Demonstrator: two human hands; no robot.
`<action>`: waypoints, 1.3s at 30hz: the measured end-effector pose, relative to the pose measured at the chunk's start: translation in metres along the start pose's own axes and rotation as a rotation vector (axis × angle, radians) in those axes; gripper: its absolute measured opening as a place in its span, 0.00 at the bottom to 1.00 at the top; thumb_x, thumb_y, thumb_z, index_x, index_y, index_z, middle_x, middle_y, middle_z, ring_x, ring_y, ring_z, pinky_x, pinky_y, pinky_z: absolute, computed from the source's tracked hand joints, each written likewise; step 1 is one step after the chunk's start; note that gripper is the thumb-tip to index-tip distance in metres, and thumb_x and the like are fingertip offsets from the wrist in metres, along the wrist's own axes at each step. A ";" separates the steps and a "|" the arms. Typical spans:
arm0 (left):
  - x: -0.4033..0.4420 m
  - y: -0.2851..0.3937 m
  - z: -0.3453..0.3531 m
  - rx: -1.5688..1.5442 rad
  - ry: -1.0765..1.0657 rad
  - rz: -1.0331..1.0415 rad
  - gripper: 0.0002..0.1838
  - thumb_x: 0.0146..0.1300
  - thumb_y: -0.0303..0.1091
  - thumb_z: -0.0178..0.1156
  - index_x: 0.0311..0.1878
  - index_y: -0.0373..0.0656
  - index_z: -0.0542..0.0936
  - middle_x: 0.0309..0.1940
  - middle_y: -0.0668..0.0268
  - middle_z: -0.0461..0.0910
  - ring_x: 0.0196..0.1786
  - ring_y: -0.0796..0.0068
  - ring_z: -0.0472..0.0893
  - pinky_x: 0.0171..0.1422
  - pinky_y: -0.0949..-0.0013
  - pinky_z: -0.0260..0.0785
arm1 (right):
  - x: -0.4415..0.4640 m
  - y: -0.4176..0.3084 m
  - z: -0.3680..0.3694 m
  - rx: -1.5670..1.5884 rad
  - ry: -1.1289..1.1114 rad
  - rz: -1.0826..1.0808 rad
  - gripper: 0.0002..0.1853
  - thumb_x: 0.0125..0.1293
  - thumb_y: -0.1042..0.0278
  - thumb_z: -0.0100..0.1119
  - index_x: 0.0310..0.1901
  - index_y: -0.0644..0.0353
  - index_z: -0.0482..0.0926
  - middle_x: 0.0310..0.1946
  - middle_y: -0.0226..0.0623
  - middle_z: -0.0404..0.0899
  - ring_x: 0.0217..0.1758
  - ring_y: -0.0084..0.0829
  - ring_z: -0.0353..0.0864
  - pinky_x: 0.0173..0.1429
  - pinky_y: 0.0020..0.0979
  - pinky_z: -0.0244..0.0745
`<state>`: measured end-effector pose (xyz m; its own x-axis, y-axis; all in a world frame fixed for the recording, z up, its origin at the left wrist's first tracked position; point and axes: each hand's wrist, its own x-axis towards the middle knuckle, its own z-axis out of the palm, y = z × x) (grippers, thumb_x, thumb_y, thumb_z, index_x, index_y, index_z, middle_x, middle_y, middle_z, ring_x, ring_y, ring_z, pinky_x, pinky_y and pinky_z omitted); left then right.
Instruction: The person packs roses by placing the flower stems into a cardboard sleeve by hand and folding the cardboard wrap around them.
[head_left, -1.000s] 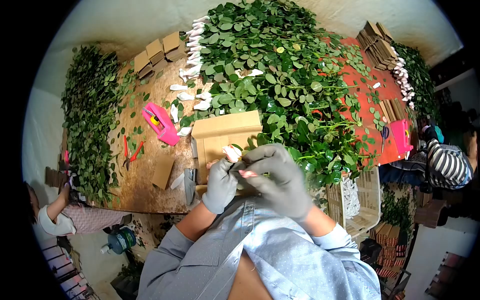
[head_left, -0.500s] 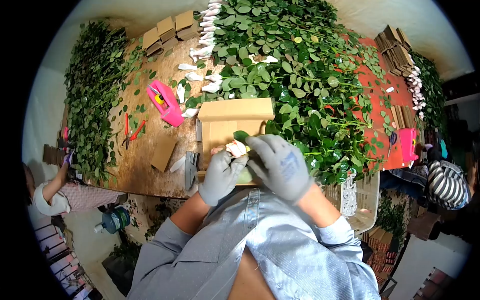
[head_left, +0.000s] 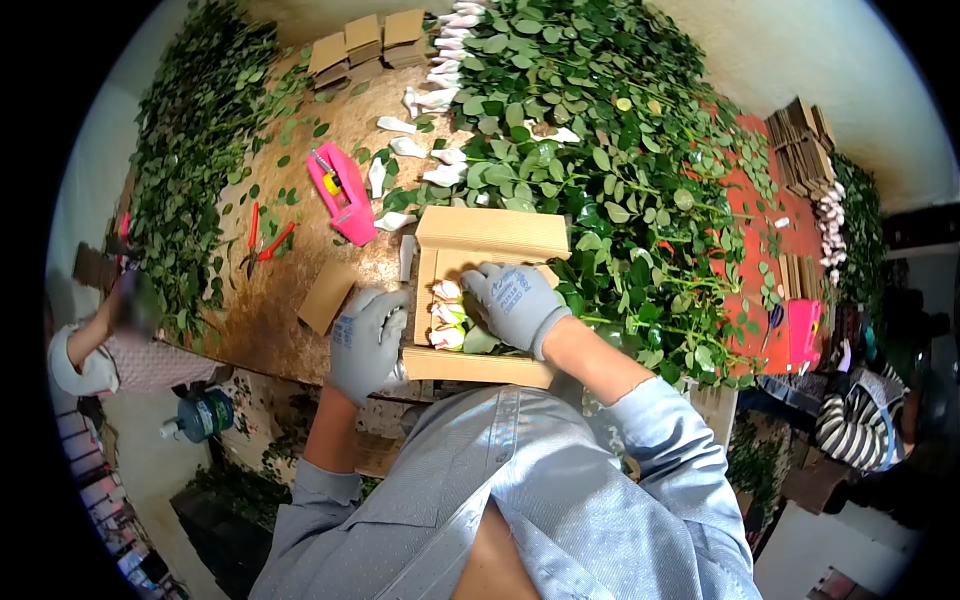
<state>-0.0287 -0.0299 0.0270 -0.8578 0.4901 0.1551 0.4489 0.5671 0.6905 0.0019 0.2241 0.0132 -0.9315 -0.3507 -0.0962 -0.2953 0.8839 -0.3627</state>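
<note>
In front of me lies an opened corrugated cardboard sheet (head_left: pixel 493 232), its lower edge folded up. Several pale pink and cream roses (head_left: pixel 447 315) rest on it in a short column, heads to the left. My right hand (head_left: pixel 515 305), in a grey glove, lies over them with bent fingers, holding the rose stems just right of the heads; the fingertips are partly hidden. At the sheet's left edge my gloved left hand (head_left: pixel 366 345) curls around a grey stapler (head_left: pixel 400 370), which it mostly covers.
A pink tape dispenser (head_left: pixel 342 195), red-handled pruners (head_left: pixel 262 245) and a loose cardboard piece (head_left: pixel 327 296) lie on the left. White-wrapped rose heads (head_left: pixel 445 175) line a big pile of leafy stems (head_left: pixel 600 150). Other people work at both sides.
The rose pinched between both hands now lies with the others on the cardboard. My left hand has moved left to the stapler; my right hand has lowered over the roses. The view has shifted slightly.
</note>
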 end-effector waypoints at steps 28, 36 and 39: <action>-0.008 0.024 0.019 0.301 -0.311 0.224 0.35 0.53 0.44 0.73 0.66 0.48 0.80 0.69 0.66 0.76 0.59 0.61 0.74 0.64 0.53 0.69 | 0.011 0.004 0.008 0.164 -0.051 -0.016 0.13 0.66 0.66 0.64 0.51 0.55 0.80 0.45 0.47 0.82 0.48 0.52 0.84 0.51 0.48 0.80; -0.007 0.026 0.023 0.323 -0.341 0.192 0.31 0.54 0.41 0.73 0.63 0.47 0.81 0.66 0.67 0.77 0.59 0.60 0.74 0.64 0.54 0.69 | -0.010 -0.025 0.016 -0.044 0.166 0.067 0.21 0.64 0.62 0.65 0.58 0.56 0.78 0.48 0.42 0.78 0.51 0.44 0.81 0.54 0.43 0.76; -0.008 0.024 0.023 0.367 -0.344 0.205 0.25 0.55 0.40 0.71 0.57 0.47 0.83 0.61 0.69 0.78 0.58 0.61 0.74 0.63 0.54 0.69 | -0.021 -0.042 0.011 0.072 0.366 -0.001 0.24 0.62 0.65 0.65 0.60 0.60 0.77 0.49 0.44 0.76 0.54 0.46 0.76 0.56 0.45 0.72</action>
<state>-0.0048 -0.0050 0.0258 -0.6399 0.7681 -0.0219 0.7089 0.6012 0.3688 0.0359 0.1907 0.0206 -0.9494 -0.2058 0.2374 -0.2924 0.8549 -0.4285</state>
